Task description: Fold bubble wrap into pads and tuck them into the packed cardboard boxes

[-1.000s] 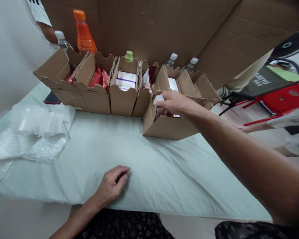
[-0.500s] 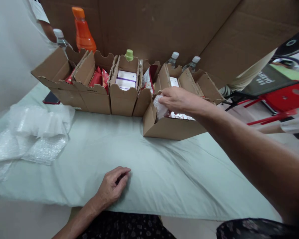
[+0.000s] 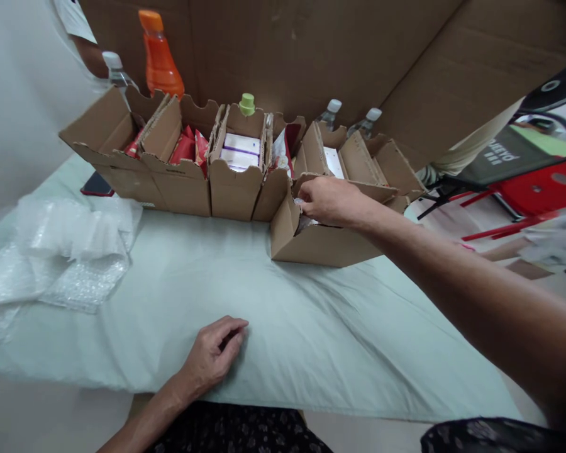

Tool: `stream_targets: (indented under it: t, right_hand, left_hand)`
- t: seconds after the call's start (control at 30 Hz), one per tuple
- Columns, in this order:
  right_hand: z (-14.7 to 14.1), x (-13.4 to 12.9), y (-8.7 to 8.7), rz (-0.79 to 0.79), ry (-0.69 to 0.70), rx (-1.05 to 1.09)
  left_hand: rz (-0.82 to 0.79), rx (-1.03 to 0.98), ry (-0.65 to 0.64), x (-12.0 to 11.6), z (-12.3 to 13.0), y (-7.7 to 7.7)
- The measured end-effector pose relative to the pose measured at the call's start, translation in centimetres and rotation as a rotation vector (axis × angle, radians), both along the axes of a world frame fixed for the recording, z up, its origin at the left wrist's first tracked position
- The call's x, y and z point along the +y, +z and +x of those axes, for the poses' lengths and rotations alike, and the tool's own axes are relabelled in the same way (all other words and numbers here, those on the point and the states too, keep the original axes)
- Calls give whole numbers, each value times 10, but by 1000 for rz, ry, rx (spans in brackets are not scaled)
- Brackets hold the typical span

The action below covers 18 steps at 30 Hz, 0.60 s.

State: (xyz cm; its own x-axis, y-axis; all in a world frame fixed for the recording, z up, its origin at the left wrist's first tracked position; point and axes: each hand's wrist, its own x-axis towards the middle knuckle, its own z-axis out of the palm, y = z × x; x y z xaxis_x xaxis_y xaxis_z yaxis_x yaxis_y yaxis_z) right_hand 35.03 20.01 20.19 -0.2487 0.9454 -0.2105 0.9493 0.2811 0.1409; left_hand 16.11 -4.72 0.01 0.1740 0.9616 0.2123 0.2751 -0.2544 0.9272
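Observation:
My right hand (image 3: 329,200) reaches into the near cardboard box (image 3: 327,245) at centre right. Its fingers are closed on a piece of bubble wrap (image 3: 305,221), of which only a small part shows inside the box's left end. The rest of that box's contents is hidden under my hand and forearm. On the green cloth near the front edge rests my left hand (image 3: 217,349), loosely curled with a gap between thumb and fingers and nothing seen in it.
Open cardboard compartments (image 3: 179,189) stand in a row behind, holding red packets (image 3: 185,146) and white boxes (image 3: 240,151). An orange bottle (image 3: 161,63) rises at back left. Loose bubble wrap (image 3: 75,251) and a phone (image 3: 97,184) lie at left. A red chair (image 3: 542,189) stands at right.
My right hand has moved down into the near box, taking the bubble wrap lower so less of it shows. My left hand stays where it was.

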Motion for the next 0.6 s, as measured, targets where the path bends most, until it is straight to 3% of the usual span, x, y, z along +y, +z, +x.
stream_targets:
  t: [0.4,0.5,0.6]
  right_hand:
    - [3,10,-13,-40,3,-22]
    - [8,8,-5,-7,-14,79]
    - [28,-10,12,92,-27,310]
  left_hand:
    - [48,18,15,1,1,0]
    - [49,34,16,0,1,1]
    - [-3,59,11,-1,2,5]
